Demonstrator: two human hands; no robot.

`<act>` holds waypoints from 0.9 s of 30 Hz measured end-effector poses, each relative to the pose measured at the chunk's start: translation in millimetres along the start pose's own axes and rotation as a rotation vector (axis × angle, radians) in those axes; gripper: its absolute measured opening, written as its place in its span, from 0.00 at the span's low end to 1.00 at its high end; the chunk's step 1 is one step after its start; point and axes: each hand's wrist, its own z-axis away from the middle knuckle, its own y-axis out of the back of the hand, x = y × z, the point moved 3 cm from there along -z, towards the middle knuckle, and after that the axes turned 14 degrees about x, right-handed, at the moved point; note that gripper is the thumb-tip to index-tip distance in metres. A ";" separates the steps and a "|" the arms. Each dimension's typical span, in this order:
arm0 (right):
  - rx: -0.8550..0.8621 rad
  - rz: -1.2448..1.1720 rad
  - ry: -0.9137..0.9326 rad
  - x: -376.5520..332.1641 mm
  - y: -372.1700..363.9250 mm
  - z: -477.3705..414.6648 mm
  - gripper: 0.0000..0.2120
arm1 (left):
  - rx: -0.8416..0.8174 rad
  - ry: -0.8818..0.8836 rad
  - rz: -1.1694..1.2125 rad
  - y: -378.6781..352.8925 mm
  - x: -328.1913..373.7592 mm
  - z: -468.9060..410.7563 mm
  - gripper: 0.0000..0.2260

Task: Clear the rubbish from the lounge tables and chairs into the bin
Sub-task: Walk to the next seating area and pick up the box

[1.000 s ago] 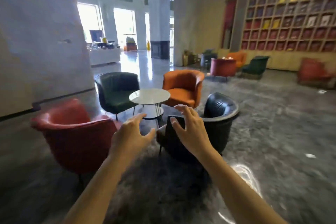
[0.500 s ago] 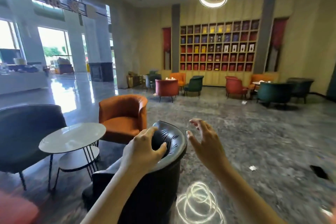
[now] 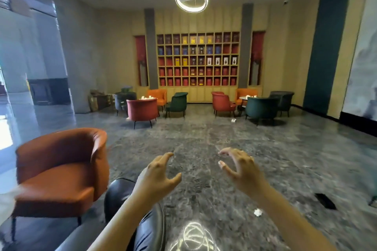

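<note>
Both hands are raised in front over the floor (image 3: 204, 138), holding nothing.
- The left hand (image 3: 157, 175) has its fingers (image 3: 165, 157) spread and half curled with the thumb out. It is above the back of a black armchair (image 3: 151, 230).
- The right hand (image 3: 242, 167) has the same claw-like pose, bent and empty.

Rubbish:
- A crumpled white paper scrap (image 3: 257, 212) lies on the grey marbled floor, below and right of the right hand. It is near a flat dark object (image 3: 325, 200).
- A second white scrap (image 3: 233, 120) lies on the floor far off, between a red chair (image 3: 222, 104) and a teal chair (image 3: 261, 108).
- Small white items sit on the far left desk (image 3: 152, 99) and the far right desk (image 3: 243, 98), too small to identify.

An orange armchair (image 3: 61, 171) stands just left of the black one.
</note>
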 end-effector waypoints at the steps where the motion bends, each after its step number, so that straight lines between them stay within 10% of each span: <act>1: -0.005 0.021 -0.009 24.5 -14.8 -21.2 0.17 | -0.018 -0.021 -0.005 -25.4 -8.1 -23.1 0.28; 17: -0.289 -0.051 0.150 225.1 -361.6 -386.2 0.22 | -0.021 0.132 -0.298 -235.7 -222.3 -374.4 0.28; 27: -0.166 -0.045 0.117 350.1 -523.0 -655.8 0.19 | 0.095 0.132 -0.187 -405.7 -340.4 -672.0 0.21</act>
